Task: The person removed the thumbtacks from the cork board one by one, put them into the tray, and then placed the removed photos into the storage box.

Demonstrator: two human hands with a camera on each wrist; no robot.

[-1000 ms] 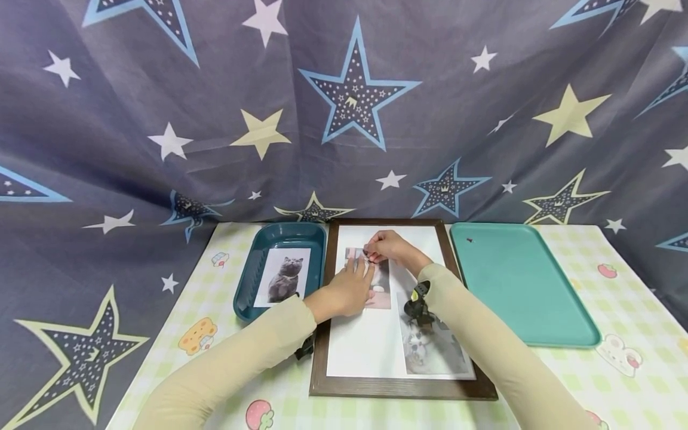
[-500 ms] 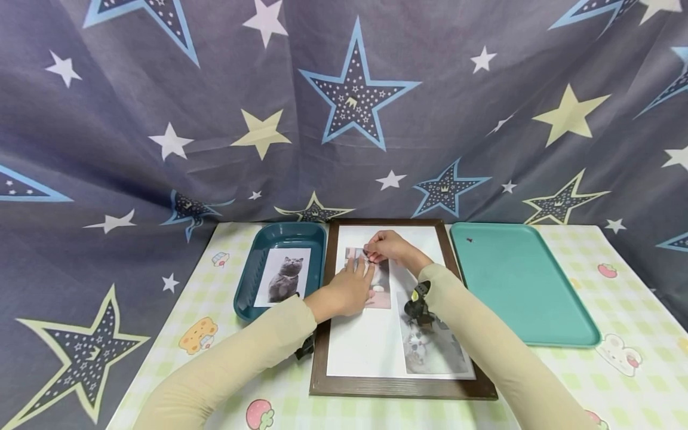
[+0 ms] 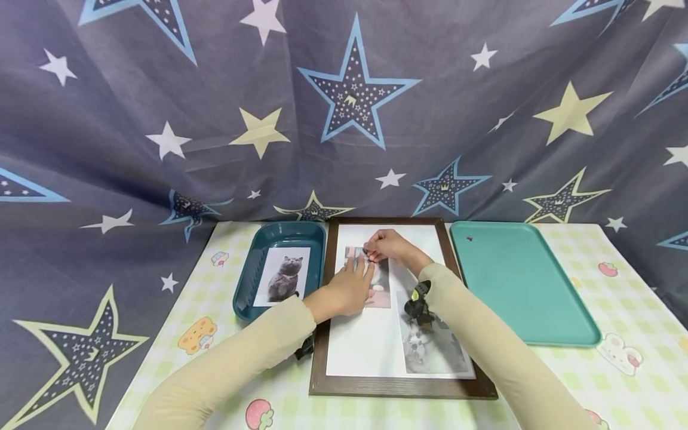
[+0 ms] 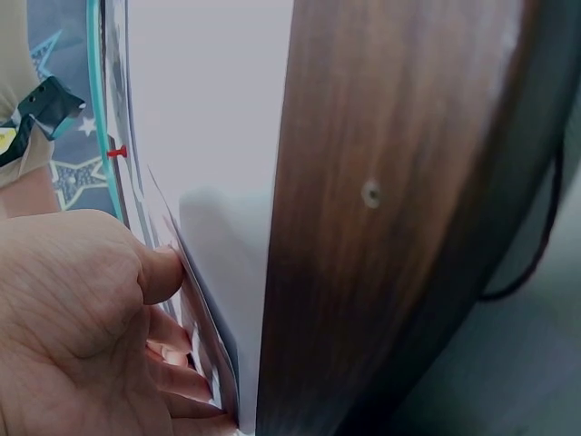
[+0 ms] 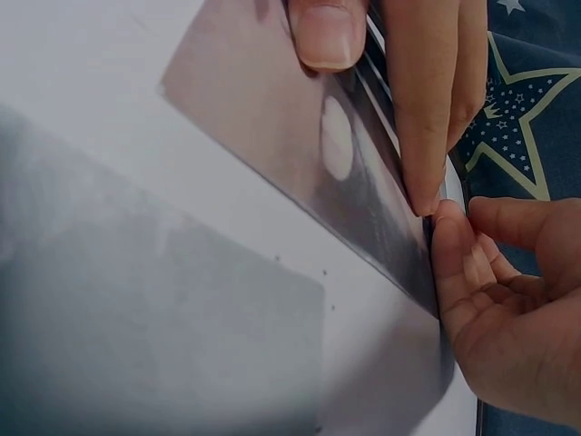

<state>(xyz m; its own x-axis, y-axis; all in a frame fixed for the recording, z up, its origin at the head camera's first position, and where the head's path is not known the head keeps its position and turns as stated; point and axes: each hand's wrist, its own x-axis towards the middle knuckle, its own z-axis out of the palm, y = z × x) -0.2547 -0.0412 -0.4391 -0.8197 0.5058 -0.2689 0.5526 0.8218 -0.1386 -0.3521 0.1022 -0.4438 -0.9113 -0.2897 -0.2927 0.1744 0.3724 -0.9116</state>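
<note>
My left hand (image 3: 349,292) rests with spread fingers on a small pinkish pet photo (image 3: 380,300). This photo lies on the white board (image 3: 355,352) of a brown wooden frame (image 3: 403,387). At the photo's top edge, my right hand (image 3: 391,246) pinches with curled fingers, close to the left fingertips. What lies between the right fingertips is hidden, also in the right wrist view, where the right hand (image 5: 517,318) meets the photo's edge. Lower right on the board, partly under the right forearm, lies a larger pale cat photo (image 3: 430,352).
A dark blue tray (image 3: 244,286) on the left holds a grey cat photo (image 3: 283,278). On the right, a small red thing (image 3: 470,239) lies on a teal tray (image 3: 532,286). A red push pin (image 4: 116,152) shows in the left wrist view. A star-patterned curtain (image 3: 344,173) stands behind.
</note>
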